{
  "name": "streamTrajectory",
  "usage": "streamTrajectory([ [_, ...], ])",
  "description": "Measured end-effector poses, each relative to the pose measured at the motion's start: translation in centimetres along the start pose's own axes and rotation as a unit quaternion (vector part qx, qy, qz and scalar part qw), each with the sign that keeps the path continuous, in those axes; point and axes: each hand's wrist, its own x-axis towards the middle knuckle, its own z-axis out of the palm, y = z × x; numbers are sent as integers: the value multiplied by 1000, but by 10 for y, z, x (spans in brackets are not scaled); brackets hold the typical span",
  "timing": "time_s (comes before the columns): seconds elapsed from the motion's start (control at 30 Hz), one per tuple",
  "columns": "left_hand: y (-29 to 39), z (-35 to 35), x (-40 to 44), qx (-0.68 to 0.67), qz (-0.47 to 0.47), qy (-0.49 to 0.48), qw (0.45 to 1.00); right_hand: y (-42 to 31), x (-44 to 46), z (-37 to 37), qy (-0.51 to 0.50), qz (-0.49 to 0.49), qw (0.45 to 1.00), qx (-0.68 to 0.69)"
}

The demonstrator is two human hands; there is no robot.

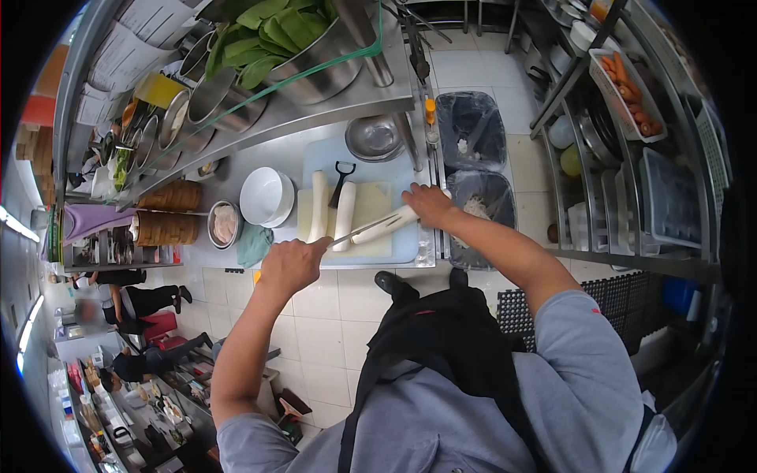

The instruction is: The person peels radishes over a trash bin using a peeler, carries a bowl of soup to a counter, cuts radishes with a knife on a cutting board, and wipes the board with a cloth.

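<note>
My left hand (292,264) is closed around the handle of a knife (342,236), its narrow blade lying against a long peeled white root vegetable (384,226). Dark slit-like marks show on that root. At its far end, my right hand (428,206) grips it, fingers wrapped over the top. Two more peeled white roots, one on the left (318,206) and one in the middle (344,214), rest on a yellowish cutting board (371,197). This lies on a larger pale blue board (406,244). A black peeler (341,183) touches the boards between the roots.
Left of the boards stand a white bowl (266,197), a metal bowl of pale pink food (224,224) and a green cloth (254,243). A steel bowl (374,138) sits behind. Lined bins (473,130) stand right. A shelf with leafy greens (272,35) overhangs the counter.
</note>
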Motion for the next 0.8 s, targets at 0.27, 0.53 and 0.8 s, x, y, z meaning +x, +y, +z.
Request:
streamTrajectory([
  [0.27, -13, -24, 21, 24, 31, -30, 999, -2, -2, 0, 9, 9, 1000, 19],
  [0.53, -20, -30, 35, 36, 57, -47, 997, -3, -3, -1, 31, 2, 999, -6],
  [0.8, -40, -24, 61, -71, 58, -120, 989, -3, -2, 3, 53, -2, 999, -10],
])
